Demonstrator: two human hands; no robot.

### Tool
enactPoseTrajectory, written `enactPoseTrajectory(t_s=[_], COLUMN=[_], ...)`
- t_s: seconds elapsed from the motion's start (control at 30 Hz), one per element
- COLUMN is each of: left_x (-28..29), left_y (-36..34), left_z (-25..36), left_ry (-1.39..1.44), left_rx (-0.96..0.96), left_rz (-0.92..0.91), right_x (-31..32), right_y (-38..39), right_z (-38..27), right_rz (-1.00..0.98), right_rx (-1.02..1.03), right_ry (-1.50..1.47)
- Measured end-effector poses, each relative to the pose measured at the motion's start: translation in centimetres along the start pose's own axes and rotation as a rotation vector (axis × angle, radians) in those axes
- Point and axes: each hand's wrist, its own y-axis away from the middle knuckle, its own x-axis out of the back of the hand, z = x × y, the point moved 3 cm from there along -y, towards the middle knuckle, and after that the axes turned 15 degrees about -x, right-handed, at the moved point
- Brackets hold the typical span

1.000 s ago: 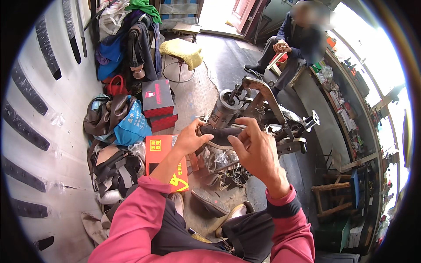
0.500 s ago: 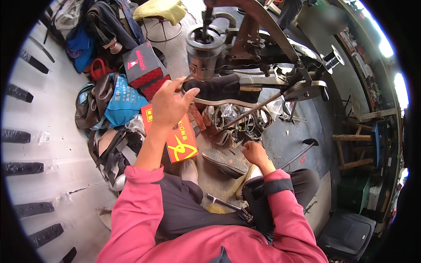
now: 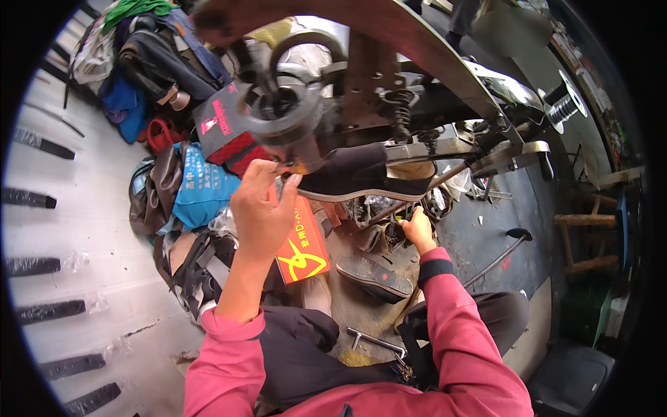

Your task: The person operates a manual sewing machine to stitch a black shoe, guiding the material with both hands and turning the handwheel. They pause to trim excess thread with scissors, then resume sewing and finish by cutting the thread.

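Observation:
A black slip-on shoe (image 3: 347, 171) with a pale-edged sole is set on the narrow arm of a shoe-stitching machine (image 3: 361, 76). At its toe, the thumb and fingers of my left hand (image 3: 262, 205) close on the shoe, just below the machine's round metal head (image 3: 295, 121). Lower and to the right, my right hand (image 3: 418, 231) is closed, thumb up, below the heel end. What it holds is too small to make out. A second dark shoe (image 3: 375, 278) lies sole up on the floor between my feet.
A yellow-red box (image 3: 300, 250) lies by my left forearm, with a blue bag (image 3: 201, 184) and a dark shoebox (image 3: 221, 125) beyond. A thread spool (image 3: 566, 104) sticks out at the machine's right. A metal rod (image 3: 497, 260) and a wooden stool (image 3: 590, 222) are on the right.
My right hand has risen toward the shoe's heel end. My left hand stays at the toe. The machine looms larger, and its head has shifted left and down in view.

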Motion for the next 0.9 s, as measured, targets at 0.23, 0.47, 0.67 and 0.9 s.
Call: enactPoseTrajectory(t_s=[0.23, 0.47, 0.67, 0.9], left_x=[-0.3, -0.6, -1.2, -1.6], left_y=[-0.4, -0.4, 0.2, -0.1], left_z=[0.2, 0.2, 0.3, -1.0], left_ry=[-0.044, 0.236, 0.221, 0.330], left_rx=[-0.039, 0.066, 0.085, 0.201], left_rz=[-0.007, 0.038, 0.104, 0.009], right_x=[2.3, 2.3, -1.5, -1.4], right_y=[-0.1, 1.8, 11.2, 22.2], right_z=[0.7, 2.3, 3.5, 2.2], right_rz=[0.016, -0.138, -0.479, -0.447], right_rx=[-0.053, -0.182, -0.286, -0.144], right_ry=[0.069, -0.120, -0.787, -0.888])
